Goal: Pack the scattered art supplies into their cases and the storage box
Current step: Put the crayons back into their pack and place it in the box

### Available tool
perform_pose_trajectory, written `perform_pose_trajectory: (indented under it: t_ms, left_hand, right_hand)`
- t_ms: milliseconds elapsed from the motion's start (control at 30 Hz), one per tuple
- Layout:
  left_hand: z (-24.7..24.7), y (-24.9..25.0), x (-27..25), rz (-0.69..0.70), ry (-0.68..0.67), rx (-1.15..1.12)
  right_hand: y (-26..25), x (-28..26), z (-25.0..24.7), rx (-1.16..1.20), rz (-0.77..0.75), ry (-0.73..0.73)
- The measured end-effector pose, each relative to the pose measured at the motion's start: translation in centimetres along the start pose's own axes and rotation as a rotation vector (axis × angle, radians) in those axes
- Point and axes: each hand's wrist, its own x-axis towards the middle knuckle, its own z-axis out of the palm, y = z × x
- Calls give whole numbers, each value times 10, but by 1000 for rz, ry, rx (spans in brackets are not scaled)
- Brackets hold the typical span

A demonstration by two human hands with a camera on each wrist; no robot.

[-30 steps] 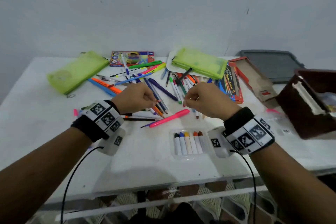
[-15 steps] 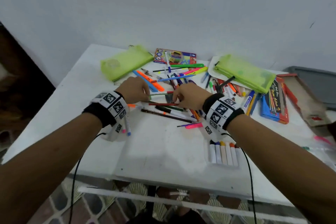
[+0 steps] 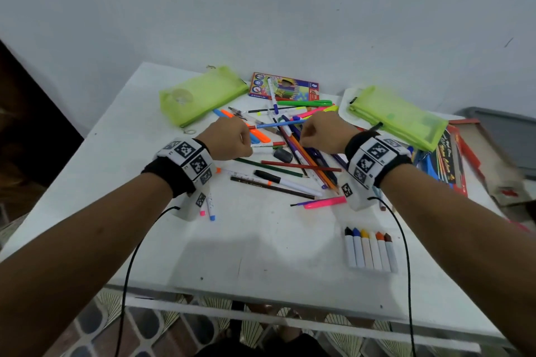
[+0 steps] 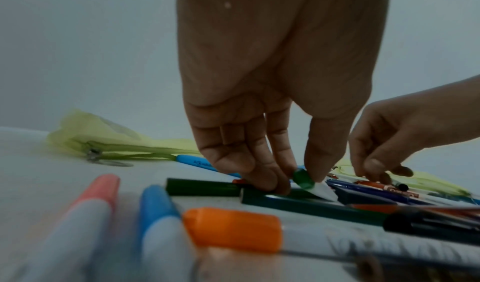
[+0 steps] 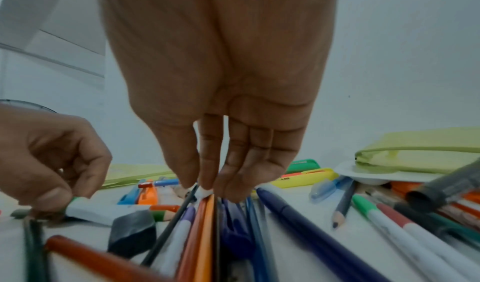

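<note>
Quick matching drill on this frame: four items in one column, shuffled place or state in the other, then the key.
Column 1
1. crayon set
2. left hand
3. coloured pencil box
4. pink highlighter

Column 2
A. at the far edge of the table, between the two green pouches
B. pinching a green-capped white marker
C. alone at the near right of the table, six in a row
D. at the near edge of the pen pile, by the right wrist

Pairs: 1-C, 2-B, 3-A, 4-D
</note>
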Motion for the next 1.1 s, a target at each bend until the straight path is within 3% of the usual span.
perform_pose_trajectory:
  t_ms: [333,567,867,1100]
  left_hand:
    - [-5,3,7,42,65,-61]
    - [-10,8,7,23,56,-124]
    - [-22,21,10,17,60,-221]
    - [-18,45,13,145,-26,-283]
  right_hand:
    - [-33,47,8,-148,105,45]
    - [-25,46,4,-87,138,61]
    - [11,5,-18,212,123,136]
    - [32,-67,-27,326,181,318]
